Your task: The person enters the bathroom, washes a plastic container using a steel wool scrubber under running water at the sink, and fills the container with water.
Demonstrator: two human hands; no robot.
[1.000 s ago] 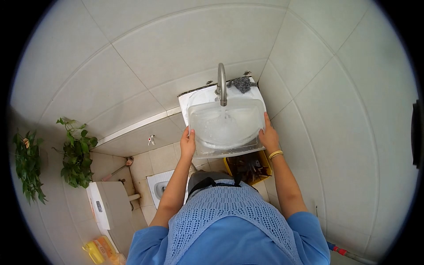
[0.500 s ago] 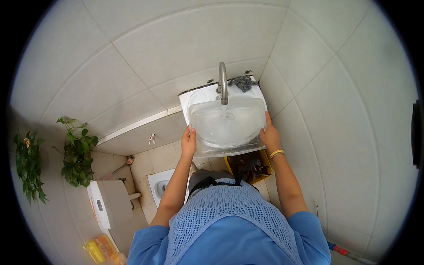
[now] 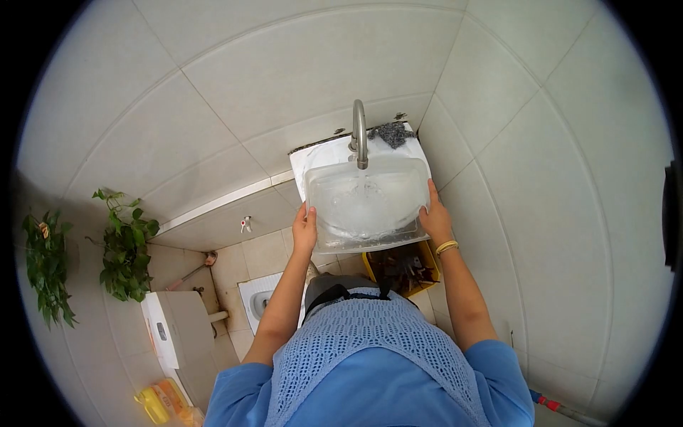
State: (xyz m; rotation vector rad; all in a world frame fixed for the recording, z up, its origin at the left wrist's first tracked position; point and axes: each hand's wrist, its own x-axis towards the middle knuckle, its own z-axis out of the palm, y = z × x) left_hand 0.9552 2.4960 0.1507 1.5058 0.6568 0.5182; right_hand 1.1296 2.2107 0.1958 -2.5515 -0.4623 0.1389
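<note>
A clear plastic bin point(image 3: 340, 242) sits over the white washbasin point(image 3: 302, 158), tilted or level I cannot tell. My left hand point(image 3: 306, 229) grips its left side, thumb on top. On the opposite side my right hand point(image 3: 435, 215) holds the rim, with a yellow band point(image 3: 447, 247) around the wrist. Water runs from the curved metal faucet point(image 3: 360, 135) into the bin and spreads over its bottom. The fingers beneath the bin are hidden.
A dark grey scrubbing cloth point(image 3: 391, 134) lies behind the faucet. Below the basin stands a yellow crate point(image 3: 432, 274) with assorted items. A squat toilet point(image 3: 257, 302) is in the floor at left, near a white cistern point(image 3: 174, 324). Hanging plants point(image 3: 126, 249) line the left wall.
Water in the bin has spread and its surface pattern has shifted. Both hands and the bin stay in nearly the same place.
</note>
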